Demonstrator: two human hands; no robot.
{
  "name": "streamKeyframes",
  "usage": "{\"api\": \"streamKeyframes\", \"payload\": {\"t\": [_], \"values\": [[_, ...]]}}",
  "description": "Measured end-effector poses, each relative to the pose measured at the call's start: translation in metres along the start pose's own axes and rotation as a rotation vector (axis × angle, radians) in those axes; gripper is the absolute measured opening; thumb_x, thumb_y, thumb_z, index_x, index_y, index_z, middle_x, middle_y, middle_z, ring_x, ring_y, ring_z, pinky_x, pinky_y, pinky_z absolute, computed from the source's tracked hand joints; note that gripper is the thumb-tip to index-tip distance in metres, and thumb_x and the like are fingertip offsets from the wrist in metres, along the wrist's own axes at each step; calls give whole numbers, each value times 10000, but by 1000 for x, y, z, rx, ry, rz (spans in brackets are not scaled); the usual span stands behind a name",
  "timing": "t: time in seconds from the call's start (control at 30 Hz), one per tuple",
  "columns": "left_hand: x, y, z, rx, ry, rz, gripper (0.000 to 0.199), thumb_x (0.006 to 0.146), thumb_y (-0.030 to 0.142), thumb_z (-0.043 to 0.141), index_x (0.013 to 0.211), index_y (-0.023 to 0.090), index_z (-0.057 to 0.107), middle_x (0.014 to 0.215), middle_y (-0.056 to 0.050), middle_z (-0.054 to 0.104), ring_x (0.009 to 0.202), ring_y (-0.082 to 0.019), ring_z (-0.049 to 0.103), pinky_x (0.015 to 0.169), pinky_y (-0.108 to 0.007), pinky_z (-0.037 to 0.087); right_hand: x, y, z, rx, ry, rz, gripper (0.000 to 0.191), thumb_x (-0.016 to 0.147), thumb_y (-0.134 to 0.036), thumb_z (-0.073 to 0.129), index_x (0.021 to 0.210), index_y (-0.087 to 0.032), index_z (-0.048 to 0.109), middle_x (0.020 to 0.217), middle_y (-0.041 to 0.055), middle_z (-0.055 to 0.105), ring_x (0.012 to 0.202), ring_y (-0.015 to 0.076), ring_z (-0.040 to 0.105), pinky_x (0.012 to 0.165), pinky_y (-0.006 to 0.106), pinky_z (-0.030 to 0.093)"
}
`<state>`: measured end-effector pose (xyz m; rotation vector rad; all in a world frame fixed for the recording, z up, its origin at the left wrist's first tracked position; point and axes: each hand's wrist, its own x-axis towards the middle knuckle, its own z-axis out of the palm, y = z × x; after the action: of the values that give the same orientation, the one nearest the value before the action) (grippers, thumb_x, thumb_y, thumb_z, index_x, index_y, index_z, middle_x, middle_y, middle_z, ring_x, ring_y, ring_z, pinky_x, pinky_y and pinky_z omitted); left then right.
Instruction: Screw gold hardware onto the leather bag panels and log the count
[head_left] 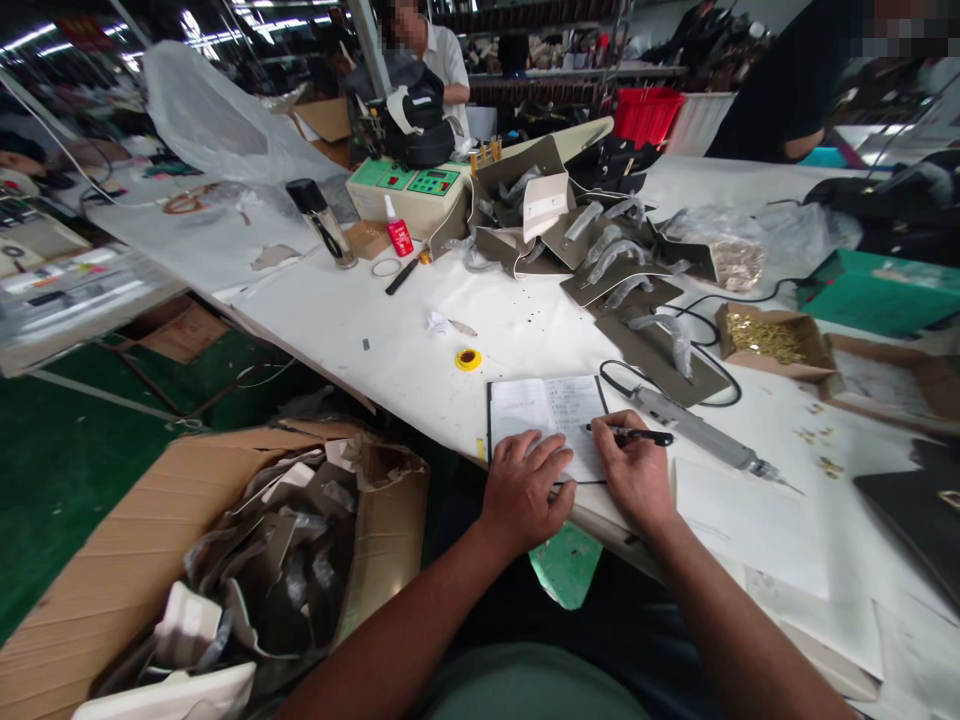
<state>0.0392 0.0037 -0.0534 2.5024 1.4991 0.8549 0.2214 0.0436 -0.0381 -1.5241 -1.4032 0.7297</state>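
An open notebook (574, 402) with handwriting on its pages lies at the front edge of the white table (420, 385). Flat on its lower left part rests my left hand (525, 490), fingers spread. My right hand (636, 475) grips a black pen (646, 435), its tip on the right page. Just right of the notebook is a grey electric screwdriver (697, 430) with a black cable. A yellow round object (468, 359) sits beyond the notebook, near a crumpled white scrap (438, 321).
Grey-brown panels (645, 350) with plastic-wrapped handles pile up behind. At right are a box of brass parts (772, 338) and a green bin (881, 290). A large carton (150, 510) of pieces stands lower left. Two people are across the table.
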Motion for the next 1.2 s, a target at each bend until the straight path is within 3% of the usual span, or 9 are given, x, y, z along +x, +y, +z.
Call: {"api": "streamKeyframes", "payload": {"t": [1.2], "values": [[0, 0, -1, -4, -1, -2, 360, 918, 367, 638, 1263, 270, 676, 1412, -15, 676, 1304, -328, 546, 1062, -541, 411, 0, -3, -2, -36, 41, 22, 318, 937, -516, 630, 815, -224, 661, 734, 18, 696, 641, 200, 616, 651, 304, 447]]}}
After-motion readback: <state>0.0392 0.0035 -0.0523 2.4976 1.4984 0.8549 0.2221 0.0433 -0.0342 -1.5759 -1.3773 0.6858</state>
